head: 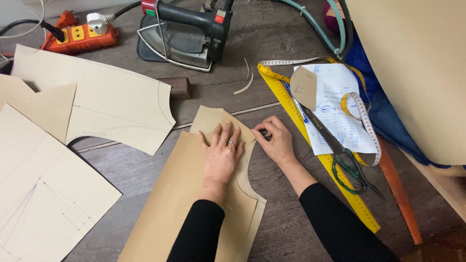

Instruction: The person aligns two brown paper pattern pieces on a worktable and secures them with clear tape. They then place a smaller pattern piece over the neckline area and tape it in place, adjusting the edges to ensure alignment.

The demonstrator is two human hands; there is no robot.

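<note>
Pattern paper (179, 204), tan and stacked, lies on the grey table (286, 228). Left hand (222, 151) presses flat on it, fingers spread. Right hand (276, 140) pinches a small dark object at its edge. Scissors (347, 157) and yellow ruler (320, 150) lie just right.

A heavy iron (182, 36) sits at the far edge of the wooden table (286, 39), with an orange power strip (80, 36) to its left. Pale paper patterns (111, 99) lie spread over the left side. On the right, a yellow ruler (315, 150) slants past a written sheet (340, 106), a tape measure (361, 114) and green-handled scissors (349, 162). A small wooden block (178, 87) lies near the iron.
</note>
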